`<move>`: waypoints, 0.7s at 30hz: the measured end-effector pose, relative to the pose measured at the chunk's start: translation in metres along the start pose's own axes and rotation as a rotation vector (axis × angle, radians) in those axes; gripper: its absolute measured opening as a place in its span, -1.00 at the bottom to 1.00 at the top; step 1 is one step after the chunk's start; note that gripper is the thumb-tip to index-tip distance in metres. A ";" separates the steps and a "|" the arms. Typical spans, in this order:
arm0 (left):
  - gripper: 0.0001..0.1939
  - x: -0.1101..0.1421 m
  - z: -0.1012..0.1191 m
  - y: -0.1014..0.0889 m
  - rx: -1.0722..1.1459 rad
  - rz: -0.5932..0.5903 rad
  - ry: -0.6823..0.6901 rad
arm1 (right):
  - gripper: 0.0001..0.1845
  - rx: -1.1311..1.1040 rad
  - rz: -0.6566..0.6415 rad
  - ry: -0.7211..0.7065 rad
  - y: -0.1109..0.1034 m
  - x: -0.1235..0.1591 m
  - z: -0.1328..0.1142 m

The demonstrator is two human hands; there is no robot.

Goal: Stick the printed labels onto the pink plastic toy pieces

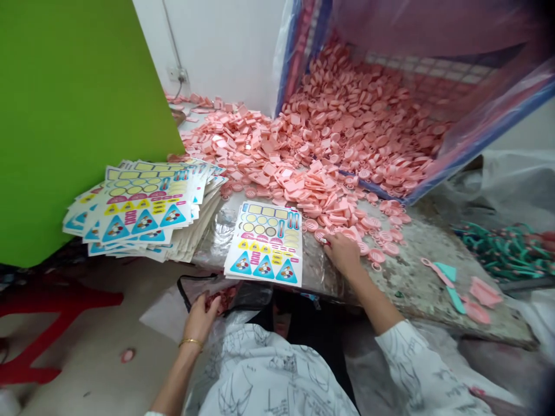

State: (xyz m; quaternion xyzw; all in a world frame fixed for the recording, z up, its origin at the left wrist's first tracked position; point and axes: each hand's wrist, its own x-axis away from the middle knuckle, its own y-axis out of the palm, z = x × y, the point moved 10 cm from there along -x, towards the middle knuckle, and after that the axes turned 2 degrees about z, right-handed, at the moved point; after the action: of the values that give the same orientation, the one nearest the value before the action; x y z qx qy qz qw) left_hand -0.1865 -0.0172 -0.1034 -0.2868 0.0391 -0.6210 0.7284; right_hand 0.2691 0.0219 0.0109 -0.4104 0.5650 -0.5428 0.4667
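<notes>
My right hand (344, 253) is at the front of a heap of small pink plastic pieces (321, 188). Its fingers pinch at a round pink piece (319, 234) lying on the table. Left of it, a stack of sticker sheets (264, 245) lies at the table's front edge, printed with yellow circles and blue triangles. Below the edge, my left hand (200, 319) is beside an open plastic bag (167, 309) with reddish pieces at its mouth. The left fingers are curled in, and what they hold is hidden.
A larger fanned pile of sticker sheets (147, 208) stands left, by a green panel (82, 115). A blue-edged crate (477, 153) spills pink pieces onto the worn table (416, 260). Pink and turquoise toy parts (455, 297) lie right. A red stool (56, 312) stands on the floor.
</notes>
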 end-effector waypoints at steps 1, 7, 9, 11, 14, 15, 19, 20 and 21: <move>-0.73 0.007 0.012 0.000 -0.024 -0.004 0.015 | -0.73 -0.025 0.017 -0.017 -0.002 0.000 -0.001; -0.63 0.054 0.138 0.024 0.284 -0.124 0.289 | -0.76 -0.779 -0.228 -0.037 -0.010 0.019 -0.030; -0.44 0.065 0.176 0.047 0.505 -0.268 0.340 | -0.75 -1.097 -0.524 -0.126 -0.011 0.039 -0.072; -0.35 0.074 0.200 0.075 0.601 -0.433 0.352 | -0.76 -1.270 -0.777 -0.197 -0.016 0.060 -0.108; -0.54 0.076 0.205 0.107 0.514 -0.540 0.363 | -0.72 -1.382 -0.888 -0.146 -0.013 0.069 -0.129; -0.65 0.073 0.199 0.113 0.499 -0.533 0.337 | -0.70 -1.422 -0.847 -0.091 -0.009 0.066 -0.129; -0.72 0.057 0.157 0.126 0.688 -0.479 0.009 | -0.59 -1.590 -0.559 0.107 0.004 0.055 -0.118; -0.67 0.057 0.149 0.129 0.745 -0.484 -0.066 | -0.59 -1.626 -0.503 0.119 0.005 0.055 -0.119; -0.62 0.058 0.145 0.131 0.789 -0.497 -0.118 | -0.60 -1.653 -0.457 0.122 0.006 0.055 -0.121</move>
State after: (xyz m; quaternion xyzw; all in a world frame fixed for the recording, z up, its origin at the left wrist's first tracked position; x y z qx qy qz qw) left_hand 0.0024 -0.0095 -0.0268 -0.0232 -0.3113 -0.7266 0.6121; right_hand 0.1390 -0.0035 -0.0024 -0.6923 0.7066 -0.0586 -0.1339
